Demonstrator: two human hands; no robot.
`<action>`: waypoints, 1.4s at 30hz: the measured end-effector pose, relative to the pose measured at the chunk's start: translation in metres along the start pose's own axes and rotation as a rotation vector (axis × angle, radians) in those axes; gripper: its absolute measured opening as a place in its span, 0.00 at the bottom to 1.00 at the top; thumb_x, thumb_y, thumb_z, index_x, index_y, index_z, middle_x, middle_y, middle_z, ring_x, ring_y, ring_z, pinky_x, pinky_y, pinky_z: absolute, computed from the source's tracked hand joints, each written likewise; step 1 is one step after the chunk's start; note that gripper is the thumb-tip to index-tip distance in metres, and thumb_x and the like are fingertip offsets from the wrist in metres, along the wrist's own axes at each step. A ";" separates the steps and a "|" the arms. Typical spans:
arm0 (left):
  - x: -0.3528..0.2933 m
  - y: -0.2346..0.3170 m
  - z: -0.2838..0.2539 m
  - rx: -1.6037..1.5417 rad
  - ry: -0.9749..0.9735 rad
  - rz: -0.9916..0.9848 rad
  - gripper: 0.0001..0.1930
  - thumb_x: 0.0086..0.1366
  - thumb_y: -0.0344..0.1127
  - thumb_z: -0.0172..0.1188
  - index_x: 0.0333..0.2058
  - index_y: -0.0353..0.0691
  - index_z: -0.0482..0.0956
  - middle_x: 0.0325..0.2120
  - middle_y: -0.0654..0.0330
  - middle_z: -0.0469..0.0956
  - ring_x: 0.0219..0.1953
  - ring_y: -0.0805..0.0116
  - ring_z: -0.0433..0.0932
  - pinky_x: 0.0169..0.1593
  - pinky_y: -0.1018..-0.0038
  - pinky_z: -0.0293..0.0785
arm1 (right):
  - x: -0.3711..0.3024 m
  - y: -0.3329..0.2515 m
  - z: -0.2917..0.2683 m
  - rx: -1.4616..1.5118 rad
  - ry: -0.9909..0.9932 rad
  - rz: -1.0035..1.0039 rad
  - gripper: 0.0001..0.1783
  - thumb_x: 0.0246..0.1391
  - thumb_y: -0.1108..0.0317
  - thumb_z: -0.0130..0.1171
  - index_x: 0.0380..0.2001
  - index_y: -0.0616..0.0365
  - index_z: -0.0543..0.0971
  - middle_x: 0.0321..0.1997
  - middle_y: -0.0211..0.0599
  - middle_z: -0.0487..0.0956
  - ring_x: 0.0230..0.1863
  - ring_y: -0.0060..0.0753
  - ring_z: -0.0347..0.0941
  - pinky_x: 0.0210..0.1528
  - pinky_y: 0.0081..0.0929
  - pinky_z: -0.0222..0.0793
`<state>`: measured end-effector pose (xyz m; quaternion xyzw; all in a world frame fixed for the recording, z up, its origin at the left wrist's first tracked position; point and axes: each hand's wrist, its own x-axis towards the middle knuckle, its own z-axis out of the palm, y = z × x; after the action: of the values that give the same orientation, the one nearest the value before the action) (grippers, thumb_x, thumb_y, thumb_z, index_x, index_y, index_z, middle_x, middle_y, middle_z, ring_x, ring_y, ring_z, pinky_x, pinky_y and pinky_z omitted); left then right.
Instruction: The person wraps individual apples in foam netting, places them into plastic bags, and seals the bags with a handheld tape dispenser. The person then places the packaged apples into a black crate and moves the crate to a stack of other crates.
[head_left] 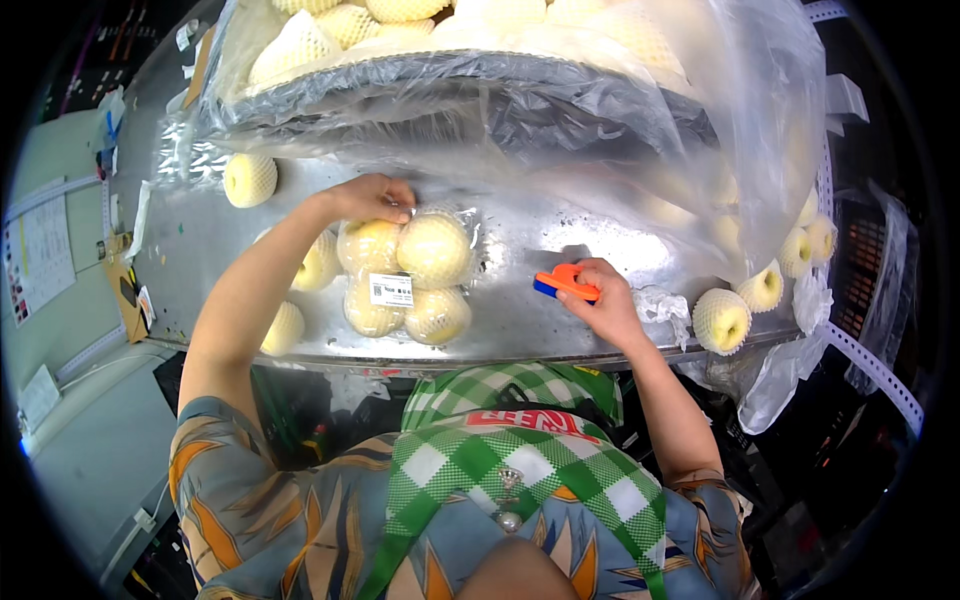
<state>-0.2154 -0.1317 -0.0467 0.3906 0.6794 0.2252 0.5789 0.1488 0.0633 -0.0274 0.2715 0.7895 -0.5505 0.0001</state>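
A clear plastic bag (405, 272) with several round, pale yellow fruits in foam nets lies on the metal table, a white label on its front. My left hand (375, 197) is at the bag's far edge, its fingers curled and closed on the plastic there. To the right of the bag, my right hand (605, 302) grips a small orange-and-blue handheld tool (567, 283) just above the tabletop. What kind of tool it is, I cannot make out. Single netted fruits, one at the far left (250, 180) and another (320, 262) beside my left forearm, lie near the bag.
A large container lined with clear plastic sheeting (480, 110) fills the far side, heaped with netted fruits (400, 10). More netted fruits (721, 321) sit at the right, by crumpled plastic (665, 310). The metal table's (510, 335) front edge runs close to my green checked apron (520, 430).
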 end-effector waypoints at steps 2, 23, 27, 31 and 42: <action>0.000 -0.002 -0.002 0.051 -0.051 -0.106 0.10 0.56 0.36 0.65 0.32 0.36 0.78 0.25 0.65 0.78 0.33 0.76 0.74 0.40 0.77 0.71 | -0.004 0.003 0.006 0.033 -0.018 -0.029 0.18 0.42 0.60 0.68 0.26 0.67 0.77 0.39 0.47 0.75 0.36 0.42 0.73 0.39 0.30 0.69; -0.112 0.155 0.237 -0.496 0.729 0.167 0.10 0.60 0.32 0.61 0.38 0.35 0.81 0.32 0.62 0.76 0.38 0.71 0.75 0.44 0.75 0.69 | -0.048 -0.048 0.023 0.363 -0.178 -0.334 0.15 0.42 0.68 0.65 0.25 0.63 0.68 0.50 0.48 0.70 0.48 0.43 0.69 0.50 0.31 0.64; -0.114 0.154 0.254 -0.902 0.741 0.154 0.09 0.60 0.28 0.60 0.39 0.33 0.79 0.32 0.61 0.76 0.36 0.74 0.74 0.43 0.78 0.70 | -0.051 -0.054 0.026 0.265 -0.194 -0.409 0.17 0.37 0.69 0.67 0.25 0.63 0.68 0.50 0.50 0.69 0.48 0.48 0.69 0.50 0.34 0.66; -0.114 0.140 0.256 -1.655 0.473 0.026 0.03 0.60 0.26 0.60 0.33 0.34 0.80 0.33 0.60 0.79 0.34 0.74 0.76 0.41 0.78 0.73 | -0.050 -0.057 0.024 0.227 -0.214 -0.503 0.17 0.41 0.64 0.64 0.24 0.63 0.68 0.52 0.51 0.68 0.49 0.45 0.69 0.51 0.34 0.65; -0.078 0.089 0.234 0.064 1.415 0.028 0.05 0.52 0.28 0.66 0.28 0.41 0.80 0.24 0.62 0.72 0.30 0.67 0.70 0.37 0.71 0.65 | -0.016 0.007 0.013 0.020 -0.167 -0.182 0.13 0.45 0.68 0.65 0.26 0.67 0.74 0.38 0.44 0.75 0.36 0.37 0.72 0.39 0.27 0.68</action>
<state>0.0359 -0.1751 0.0154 0.1761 0.8938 0.4122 -0.0164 0.1620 0.0468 -0.0340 0.1518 0.8026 -0.5767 0.0133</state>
